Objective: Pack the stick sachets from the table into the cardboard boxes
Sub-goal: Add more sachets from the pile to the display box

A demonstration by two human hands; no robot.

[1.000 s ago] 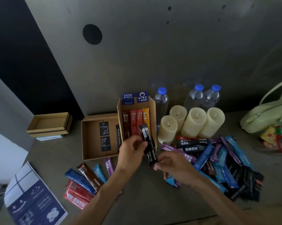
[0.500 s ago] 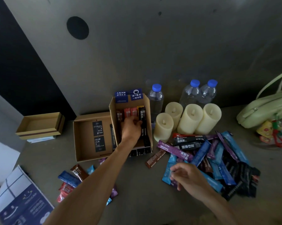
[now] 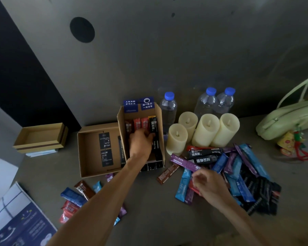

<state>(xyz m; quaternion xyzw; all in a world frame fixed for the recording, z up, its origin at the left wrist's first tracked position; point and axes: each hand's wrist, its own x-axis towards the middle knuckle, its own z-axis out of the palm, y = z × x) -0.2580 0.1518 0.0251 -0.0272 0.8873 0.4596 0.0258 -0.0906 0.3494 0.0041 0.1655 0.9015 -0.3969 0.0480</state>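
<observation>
An upright cardboard box holds brown, red and orange sachets standing in a row. My left hand reaches into it, and its fingers curl on a black sachet against the right wall. A flat open box lies left of it with black tags inside. A big pile of blue, purple and black sachets covers the table on the right. My right hand hovers at the pile's left edge with fingers curled, pinching a red sachet. A brown sachet lies alone between box and pile.
More sachets lie front left, partly under my left forearm. Three water bottles and several candles stand behind the pile. A pale green bag is at right, a small box and a booklet at left.
My left hand carried the black sachets from mid-table into the upright box and stays there. My right hand let go of them and dropped to the pile's left edge.
</observation>
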